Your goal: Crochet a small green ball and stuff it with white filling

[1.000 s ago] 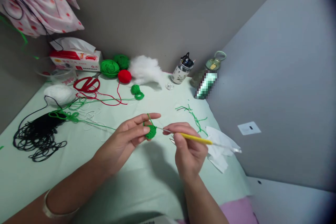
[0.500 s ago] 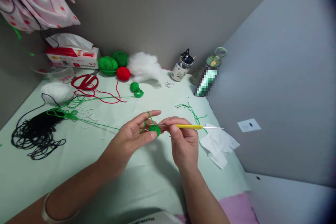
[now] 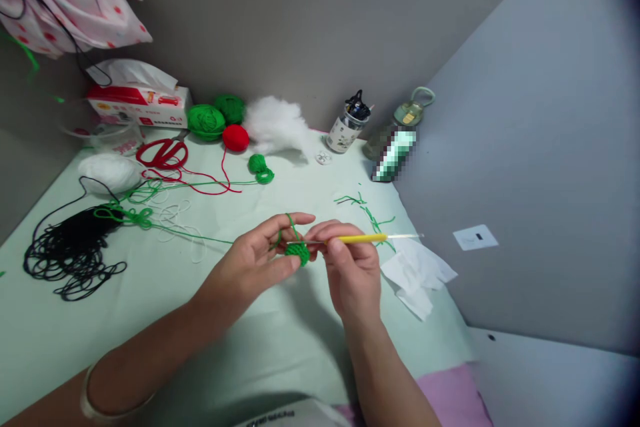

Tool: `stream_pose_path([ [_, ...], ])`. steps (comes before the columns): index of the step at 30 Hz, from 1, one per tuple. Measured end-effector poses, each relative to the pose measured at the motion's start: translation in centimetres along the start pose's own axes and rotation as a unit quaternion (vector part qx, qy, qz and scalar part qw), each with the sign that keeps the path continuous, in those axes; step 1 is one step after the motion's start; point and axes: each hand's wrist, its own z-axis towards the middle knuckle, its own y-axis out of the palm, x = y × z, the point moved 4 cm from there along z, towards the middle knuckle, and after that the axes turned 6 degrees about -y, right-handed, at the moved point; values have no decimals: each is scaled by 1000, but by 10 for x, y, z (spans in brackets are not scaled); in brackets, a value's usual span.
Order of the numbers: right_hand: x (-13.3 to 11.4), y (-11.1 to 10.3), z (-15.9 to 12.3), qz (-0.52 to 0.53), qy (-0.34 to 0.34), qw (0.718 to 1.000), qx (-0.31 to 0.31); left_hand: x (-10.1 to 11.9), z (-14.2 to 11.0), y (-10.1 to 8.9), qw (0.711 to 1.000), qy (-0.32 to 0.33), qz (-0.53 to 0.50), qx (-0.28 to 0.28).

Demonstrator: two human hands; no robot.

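Between the thumb and fingers of my left hand is a small green crochet piece. Green yarn loops over the raised left index finger and trails away to a loose tangle on the left. My right hand grips a crochet hook by its yellow handle, its metal shaft pointing left across the top edge of the piece. Whether the tip is inside a stitch I cannot tell. The right fingertips are close to the piece's right side.
Black yarn, a white yarn ball and red scissors lie on the left. Green balls, a red ball, white stuffing, a pen cup and a bottle line the back. Crumpled tissue lies right.
Both hands have shifted very slightly right. The hook's shaft now crosses the top of the green piece, which hangs a little lower, and the yarn from the index finger is pulled straighter.
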Motion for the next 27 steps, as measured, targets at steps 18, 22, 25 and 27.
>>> stream_pose_path([
  [18,-9,-2,-2,-47,-38,998,-8,5,0,-7,995,36,75,53],
  [22,-24,5,-8,-233,-166,956,-68,7,-2,-8,980,78,150,108],
  [25,-27,14,-18,-397,-289,864,-114,8,-5,-8,966,110,182,147],
  [27,-25,17,-25,-471,-347,804,-107,5,-3,-7,981,86,120,124],
])
